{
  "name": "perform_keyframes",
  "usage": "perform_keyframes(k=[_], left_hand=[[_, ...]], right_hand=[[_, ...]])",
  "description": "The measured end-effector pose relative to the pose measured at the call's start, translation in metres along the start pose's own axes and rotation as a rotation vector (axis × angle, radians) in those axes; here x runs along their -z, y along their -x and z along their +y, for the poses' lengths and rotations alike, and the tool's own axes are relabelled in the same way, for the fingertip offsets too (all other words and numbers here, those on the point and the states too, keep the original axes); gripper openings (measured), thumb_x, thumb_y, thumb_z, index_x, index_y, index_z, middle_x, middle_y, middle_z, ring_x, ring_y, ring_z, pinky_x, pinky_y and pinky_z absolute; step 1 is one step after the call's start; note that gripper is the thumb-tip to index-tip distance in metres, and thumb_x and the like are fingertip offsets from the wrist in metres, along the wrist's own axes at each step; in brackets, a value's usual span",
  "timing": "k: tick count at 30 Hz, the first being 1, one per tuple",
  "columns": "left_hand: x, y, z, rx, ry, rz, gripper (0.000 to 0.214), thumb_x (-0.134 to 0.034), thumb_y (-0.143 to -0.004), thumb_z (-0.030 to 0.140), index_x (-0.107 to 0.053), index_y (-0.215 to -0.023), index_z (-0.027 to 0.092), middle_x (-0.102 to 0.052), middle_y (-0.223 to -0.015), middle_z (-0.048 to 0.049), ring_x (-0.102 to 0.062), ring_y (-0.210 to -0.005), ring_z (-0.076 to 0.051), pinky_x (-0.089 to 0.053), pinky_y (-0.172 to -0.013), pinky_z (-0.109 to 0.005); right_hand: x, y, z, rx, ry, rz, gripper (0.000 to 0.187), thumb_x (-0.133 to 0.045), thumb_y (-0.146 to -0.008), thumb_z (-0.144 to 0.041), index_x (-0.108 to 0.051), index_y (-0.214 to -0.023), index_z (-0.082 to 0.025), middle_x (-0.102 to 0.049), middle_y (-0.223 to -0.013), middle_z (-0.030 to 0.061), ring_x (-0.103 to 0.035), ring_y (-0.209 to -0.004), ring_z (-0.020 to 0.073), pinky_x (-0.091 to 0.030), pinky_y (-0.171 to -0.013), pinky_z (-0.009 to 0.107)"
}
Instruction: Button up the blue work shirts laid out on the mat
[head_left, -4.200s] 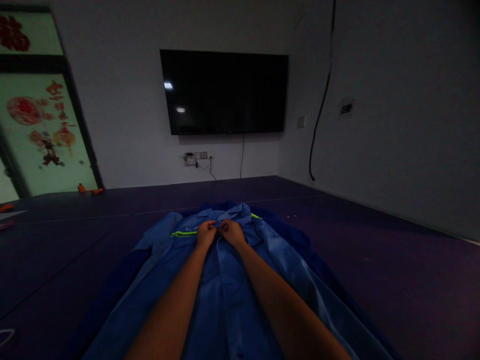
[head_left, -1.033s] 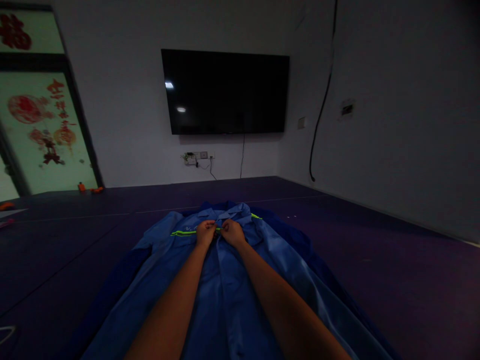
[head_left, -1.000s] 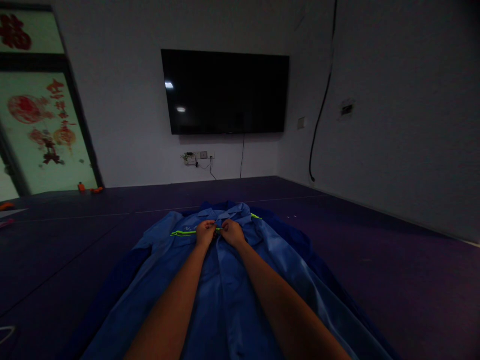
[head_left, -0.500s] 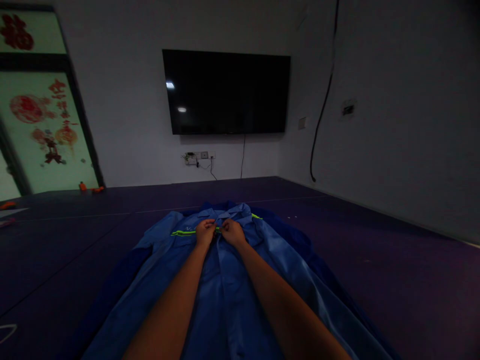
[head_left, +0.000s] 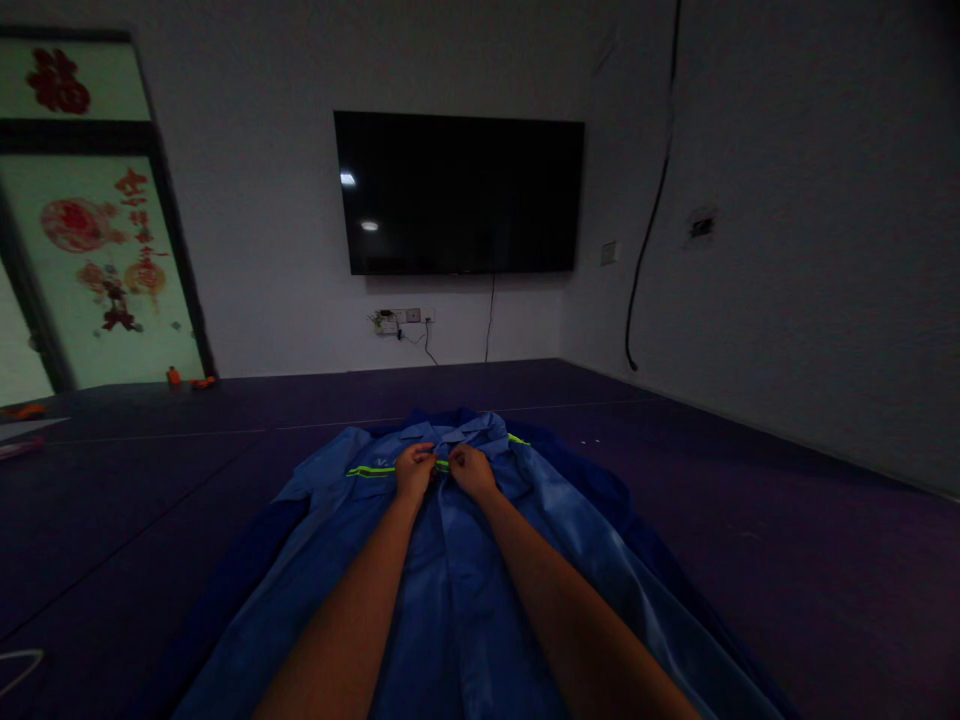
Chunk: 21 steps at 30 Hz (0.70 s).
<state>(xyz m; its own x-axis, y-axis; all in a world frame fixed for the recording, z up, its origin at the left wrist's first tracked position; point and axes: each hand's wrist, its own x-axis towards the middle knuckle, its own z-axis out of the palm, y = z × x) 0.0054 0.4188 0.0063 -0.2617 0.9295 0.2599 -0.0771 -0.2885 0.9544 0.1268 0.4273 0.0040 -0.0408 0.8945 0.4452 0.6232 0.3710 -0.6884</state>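
Observation:
A blue work jacket [head_left: 457, 590] with a neon yellow-green chest stripe [head_left: 369, 470] lies spread out on the dark purple floor, collar pointing away from me. Both my forearms reach out over it. My left hand [head_left: 415, 468] and my right hand [head_left: 472, 470] sit close together just below the collar, each with fingers pinched on the jacket's front edge where the two sides meet. What exactly lies between the fingertips is too small and dim to make out.
A dark wall-mounted TV [head_left: 459, 192] hangs ahead above a wall socket with cables [head_left: 401, 320]. A glass door with red paper decorations [head_left: 97, 270] stands at the left. Small orange objects [head_left: 187, 380] lie by the door. A black cable [head_left: 649, 210] runs down the right wall.
Both hands stay pinched at the same spot below the collar. The view has shifted slightly, so everything sits a little lower and to the right in the frame.

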Motion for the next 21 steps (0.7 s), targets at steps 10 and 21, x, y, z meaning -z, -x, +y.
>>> perform_keyframes(k=[10,21], left_hand=[[-0.0003,-0.0005,0.0006,0.003,0.017,0.018,0.025,-0.066,-0.058,0.017,-0.063,-0.083,0.012,-0.057,-0.048,0.004,-0.047,-0.035,-0.007,-0.037,-0.038,-0.017],[-0.0006,-0.0003,0.0014,-0.001,-0.011,0.016,0.027,-0.066,-0.058,0.021,-0.063,-0.083,0.012,-0.056,-0.048,0.0041,-0.046,-0.035,-0.006,-0.035,-0.038,-0.017]], right_hand=[[0.0009,0.0026,-0.0019,0.012,0.031,0.023,0.011,-0.054,-0.07,-0.013,-0.063,-0.074,-0.016,-0.065,-0.066,0.0025,-0.059,-0.063,0.0132,-0.04,-0.056,0.019],[0.0006,0.0033,-0.0035,-0.012,0.069,-0.002,0.014,-0.058,-0.066,-0.013,-0.062,-0.08,-0.016,-0.064,-0.066,0.0009,-0.058,-0.061,0.0121,-0.038,-0.055,0.019]])
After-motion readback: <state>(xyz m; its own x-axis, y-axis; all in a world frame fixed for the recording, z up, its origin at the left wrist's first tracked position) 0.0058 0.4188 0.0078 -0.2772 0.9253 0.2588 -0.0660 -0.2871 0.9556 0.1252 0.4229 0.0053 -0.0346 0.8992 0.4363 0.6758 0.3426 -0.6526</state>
